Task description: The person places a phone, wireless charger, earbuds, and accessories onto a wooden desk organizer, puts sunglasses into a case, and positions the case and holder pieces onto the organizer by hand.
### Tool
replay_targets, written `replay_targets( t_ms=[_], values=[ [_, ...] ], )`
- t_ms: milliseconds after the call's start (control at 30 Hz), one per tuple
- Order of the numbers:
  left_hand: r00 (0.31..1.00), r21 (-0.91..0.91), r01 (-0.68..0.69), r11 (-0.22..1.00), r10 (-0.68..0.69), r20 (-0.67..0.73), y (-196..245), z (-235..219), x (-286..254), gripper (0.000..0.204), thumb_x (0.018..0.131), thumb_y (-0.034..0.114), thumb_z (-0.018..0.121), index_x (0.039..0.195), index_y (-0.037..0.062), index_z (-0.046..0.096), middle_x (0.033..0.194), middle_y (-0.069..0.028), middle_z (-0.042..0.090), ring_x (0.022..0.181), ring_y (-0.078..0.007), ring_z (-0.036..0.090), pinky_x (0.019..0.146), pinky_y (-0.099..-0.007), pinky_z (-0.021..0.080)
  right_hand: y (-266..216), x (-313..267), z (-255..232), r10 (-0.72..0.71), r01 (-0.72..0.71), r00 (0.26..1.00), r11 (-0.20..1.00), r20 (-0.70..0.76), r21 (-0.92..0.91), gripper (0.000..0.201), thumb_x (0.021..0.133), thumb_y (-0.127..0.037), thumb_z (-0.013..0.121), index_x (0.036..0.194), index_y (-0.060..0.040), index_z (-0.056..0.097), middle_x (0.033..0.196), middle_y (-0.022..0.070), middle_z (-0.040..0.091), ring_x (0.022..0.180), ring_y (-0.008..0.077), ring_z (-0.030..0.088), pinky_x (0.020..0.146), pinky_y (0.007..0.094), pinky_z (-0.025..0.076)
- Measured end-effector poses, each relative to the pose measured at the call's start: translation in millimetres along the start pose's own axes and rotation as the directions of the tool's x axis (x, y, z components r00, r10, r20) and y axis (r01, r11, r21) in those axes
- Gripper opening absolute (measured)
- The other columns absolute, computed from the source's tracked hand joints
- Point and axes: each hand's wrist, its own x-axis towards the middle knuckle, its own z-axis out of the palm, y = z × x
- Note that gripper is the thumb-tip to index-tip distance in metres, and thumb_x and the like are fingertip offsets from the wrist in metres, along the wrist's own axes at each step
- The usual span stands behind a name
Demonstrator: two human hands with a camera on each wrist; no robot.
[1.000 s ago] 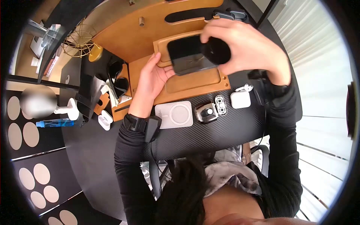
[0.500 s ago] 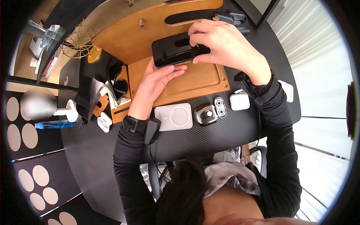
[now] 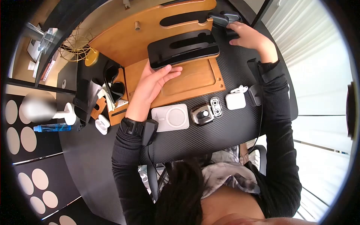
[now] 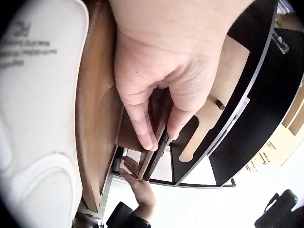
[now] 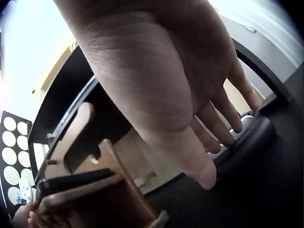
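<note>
My left hand pinches the near left edge of a glossy black phone together with a wooden slab lying flat against its underside. In the left wrist view the thumb bears on the phone and the fingers on the wood. Phone and slab stand tilted above a brown wooden desk organizer, whose upright back panel has a long slot. Off to the right, my right hand reaches with spread, loose fingers over dark rounded objects at the desk's back right.
Along the desk's front lie a white magnetic power bank, a dark glossy gadget, a clear ringed piece and a white earbud case. Sunglasses and papers sit left of the organizer. A gold wire ornament stands behind.
My right hand has let go of the phone's right side and moved right to the dark objects. The phone and left hand have shifted left, and the phone has tilted more.
</note>
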Motion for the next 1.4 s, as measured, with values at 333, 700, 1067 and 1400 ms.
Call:
replay_targets(
  t_ms=[333,700,1067,1400],
  values=[
    [1.000,-0.011,0.002,1.000,-0.001,0.009,-2.1,-3.8,1.0,0.035,0.093,0.002,0.057,0.124,-0.0006,0.043,0.114,-0.0157,0.061,0.103,-0.0316,0.065,0.089,-0.0409,0.056,-13.8,7.5,0.0,0.088,-0.055,0.974,0.986,0.208,-0.157,0.031,0.074,-0.014,0.073,0.103,-0.0070,0.064,0.101,0.0105,0.062,0.101,0.0312,0.059,0.085,0.0385,0.049],
    [0.999,-0.026,-0.010,1.000,0.010,0.035,-1.6,-3.9,2.0,0.034,0.093,0.003,0.058,0.123,-0.0002,0.044,0.114,-0.0156,0.061,0.101,-0.0305,0.065,0.090,-0.0416,0.054,-22.1,16.7,-34.2,0.218,0.094,0.928,0.647,-0.302,0.756,0.020,0.093,-0.011,0.061,0.111,-0.0031,0.060,0.092,0.0015,0.063,0.083,0.0104,0.059,0.075,0.0240,0.048],
    [0.998,-0.031,-0.016,0.999,0.017,0.057,-4.1,-6.9,1.7,0.034,0.092,0.005,0.060,0.124,0.0012,0.046,0.113,-0.0122,0.061,0.101,-0.0278,0.064,0.089,-0.0407,0.052,-88.1,-6.5,-83.2,-0.011,0.111,0.984,0.825,-0.180,0.554,0.010,0.089,-0.006,0.062,0.093,0.0036,0.060,0.072,0.0139,0.059,0.070,0.0208,0.058,0.066,0.0295,0.046],
    [0.998,-0.050,-0.025,0.998,0.028,0.058,-5.3,-7.6,2.7,0.034,0.092,0.006,0.060,0.123,0.0012,0.046,0.114,-0.0116,0.060,0.100,-0.0267,0.064,0.090,-0.0403,0.052,-13.6,-123.3,-114.4,0.044,-0.076,0.987,0.975,0.154,0.207,0.052,0.073,-0.010,0.077,0.122,-0.0052,0.059,0.120,0.0103,0.062,0.110,0.0240,0.059,0.100,0.0353,0.045]
  ],
)
